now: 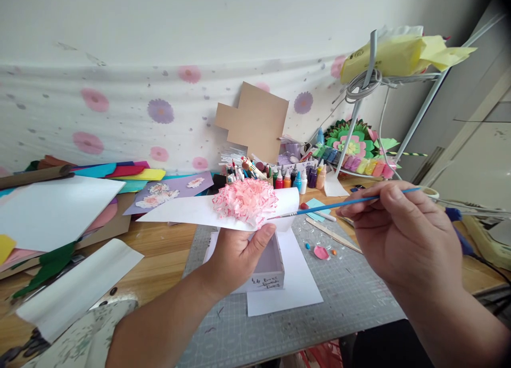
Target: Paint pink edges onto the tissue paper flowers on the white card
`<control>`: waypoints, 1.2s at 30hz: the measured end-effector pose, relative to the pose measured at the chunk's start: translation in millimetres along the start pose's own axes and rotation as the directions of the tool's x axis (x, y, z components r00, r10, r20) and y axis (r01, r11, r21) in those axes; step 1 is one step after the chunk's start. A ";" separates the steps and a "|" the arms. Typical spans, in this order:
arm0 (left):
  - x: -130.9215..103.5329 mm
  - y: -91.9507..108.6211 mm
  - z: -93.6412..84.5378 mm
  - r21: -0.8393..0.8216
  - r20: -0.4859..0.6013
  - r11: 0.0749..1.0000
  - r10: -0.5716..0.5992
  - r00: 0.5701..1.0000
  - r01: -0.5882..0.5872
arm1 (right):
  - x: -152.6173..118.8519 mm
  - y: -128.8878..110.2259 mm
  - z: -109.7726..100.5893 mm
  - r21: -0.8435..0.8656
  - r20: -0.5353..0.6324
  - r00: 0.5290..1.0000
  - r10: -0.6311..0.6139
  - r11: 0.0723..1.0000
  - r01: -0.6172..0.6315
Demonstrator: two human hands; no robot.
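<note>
My left hand [239, 256] grips a curled sheet of white paper [181, 211] from below, thumb over its near edge. On the paper sits a ruffled pink flower [244, 200] with darker pink petal edges. My right hand [403, 229] holds a thin blue paintbrush [339, 204] between thumb and fingers. The brush tip is at the flower's lower right edge; whether it touches a petal I cannot tell. Beneath my left hand stands a white open box [275, 280] with handwriting on its side, on white paper [301, 283].
A grey cutting mat [339, 304] covers the front of the wooden table [159, 251]. Pink paint [321, 252] and a wooden stick [333, 234] lie right of the box. Paint bottles [287, 180] line the back. Coloured sheets [131, 172] are stacked left, a metal rack [355, 112] stands right.
</note>
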State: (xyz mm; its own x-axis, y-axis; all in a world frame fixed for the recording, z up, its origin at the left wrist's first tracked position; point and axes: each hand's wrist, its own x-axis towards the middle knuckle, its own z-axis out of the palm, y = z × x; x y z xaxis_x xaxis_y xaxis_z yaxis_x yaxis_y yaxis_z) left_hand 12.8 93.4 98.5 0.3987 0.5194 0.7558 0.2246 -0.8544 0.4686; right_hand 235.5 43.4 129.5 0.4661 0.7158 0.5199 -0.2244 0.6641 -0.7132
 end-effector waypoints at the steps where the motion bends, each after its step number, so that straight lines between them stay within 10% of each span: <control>1: -0.1 -0.3 -0.1 0.003 -0.001 1.000 -0.002 1.000 0.002 | -0.5 0.3 0.3 0.005 0.012 1.000 0.000 1.000 0.000; 36: 1.5 2.0 -1.4 -0.054 -0.005 0.998 -0.039 0.999 0.038 | 1.1 -0.5 -0.4 -0.004 0.030 0.999 -0.027 1.000 0.027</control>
State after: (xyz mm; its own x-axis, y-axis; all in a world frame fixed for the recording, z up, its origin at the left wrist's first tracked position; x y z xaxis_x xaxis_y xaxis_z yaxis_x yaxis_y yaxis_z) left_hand 12.6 92.4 101.2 0.3850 0.5520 0.7397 0.1909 -0.8317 0.5213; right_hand 236.5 43.8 130.2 0.4458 0.7041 0.5528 -0.2084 0.6822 -0.7009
